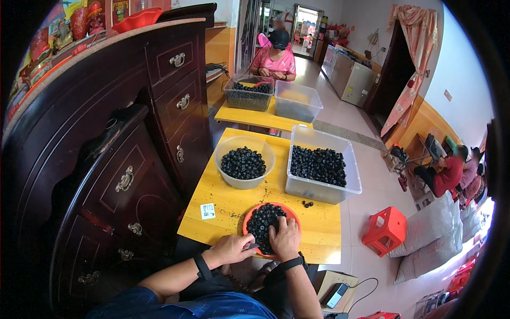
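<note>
An orange-red bowl (246,226) of small black ring-shaped pieces (260,219) stands at the near edge of the yellow table (212,184). My left hand (235,250) is closed at the bowl's near left rim. A thin, dark, flat blade-like tool (254,246) sticks out from its fingers. Over the right side of the bowl, my right hand (286,239) has thumb and fingers apart, reaching down onto the black pieces. Its fingertips are partly hidden, and no piece shows held between them.
A round clear tub (245,183) and a rectangular clear bin (319,195) hold more black pieces. A few loose ones (307,204) lie nearby. Across from me, a person in pink (274,62) works at another table. A dark cabinet (101,138) borders the left; a red stool (385,231) stands right.
</note>
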A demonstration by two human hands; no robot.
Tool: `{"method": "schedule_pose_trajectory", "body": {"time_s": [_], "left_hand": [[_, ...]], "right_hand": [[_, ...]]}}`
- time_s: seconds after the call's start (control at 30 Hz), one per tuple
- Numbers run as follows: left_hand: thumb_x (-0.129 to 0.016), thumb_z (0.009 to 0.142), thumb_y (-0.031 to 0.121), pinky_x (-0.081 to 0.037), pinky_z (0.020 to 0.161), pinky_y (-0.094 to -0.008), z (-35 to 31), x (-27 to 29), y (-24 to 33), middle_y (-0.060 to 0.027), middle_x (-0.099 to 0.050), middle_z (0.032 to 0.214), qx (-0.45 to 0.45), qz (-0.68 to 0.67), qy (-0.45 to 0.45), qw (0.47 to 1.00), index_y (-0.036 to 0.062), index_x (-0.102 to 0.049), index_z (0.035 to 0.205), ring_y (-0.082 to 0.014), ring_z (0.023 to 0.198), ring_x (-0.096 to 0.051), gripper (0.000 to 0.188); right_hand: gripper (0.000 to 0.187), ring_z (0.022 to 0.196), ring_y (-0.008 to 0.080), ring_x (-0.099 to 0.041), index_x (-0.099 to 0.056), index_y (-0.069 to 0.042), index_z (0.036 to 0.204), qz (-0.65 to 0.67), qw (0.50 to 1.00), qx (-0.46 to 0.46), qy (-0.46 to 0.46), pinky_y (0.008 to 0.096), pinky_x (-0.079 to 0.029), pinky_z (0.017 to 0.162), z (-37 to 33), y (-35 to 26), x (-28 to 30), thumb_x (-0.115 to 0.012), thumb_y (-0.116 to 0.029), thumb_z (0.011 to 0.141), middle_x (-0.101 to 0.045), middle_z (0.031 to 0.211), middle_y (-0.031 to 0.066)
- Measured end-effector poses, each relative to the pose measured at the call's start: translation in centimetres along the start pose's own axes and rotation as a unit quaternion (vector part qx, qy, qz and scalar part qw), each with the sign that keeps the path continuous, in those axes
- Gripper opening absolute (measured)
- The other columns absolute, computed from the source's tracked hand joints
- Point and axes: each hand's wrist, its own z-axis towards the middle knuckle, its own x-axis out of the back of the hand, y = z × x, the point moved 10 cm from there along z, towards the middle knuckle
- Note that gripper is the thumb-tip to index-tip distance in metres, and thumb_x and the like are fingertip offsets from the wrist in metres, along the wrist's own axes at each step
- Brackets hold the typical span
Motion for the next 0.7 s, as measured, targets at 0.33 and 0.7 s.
{"method": "schedule_pose_trajectory", "body": {"time_s": [0.33, 0.7], "left_hand": [[-0.075, 0.087, 0.031, -0.053, 0.061, -0.0403, -0.18, -0.11, -0.27, -0.0073, -0.067, 0.073, 0.004, -0.009, 0.004, 1.0, 0.0098, -0.06, 0.103, -0.029, 0.067, -0.069, 0.03], [-0.073, 0.087, 0.028, -0.053, 0.062, -0.0438, -0.16, -0.23, -0.27, -0.0101, -0.067, 0.077, 0.016, -0.021, -0.016, 1.0, 0.0093, -0.058, 0.104, -0.0324, 0.071, -0.068, 0.029]], "right_hand": [[0.039, 0.101, 0.0372, -0.061, -0.057, -0.005, 0.108, 0.041, 0.999, -0.032, -0.012, 0.0474, -0.05, 0.086, 0.15, 0.85, -0.54, -0.07, -0.035, 0.087, -0.061, 0.104, 0.0188], [0.039, 0.099, 0.0366, -0.063, -0.055, -0.004, 0.104, 0.036, 0.998, -0.036, -0.022, 0.0466, -0.05, 0.087, 0.13, 0.89, -0.79, -0.069, -0.038, 0.088, -0.064, 0.101, 0.0187]]}}
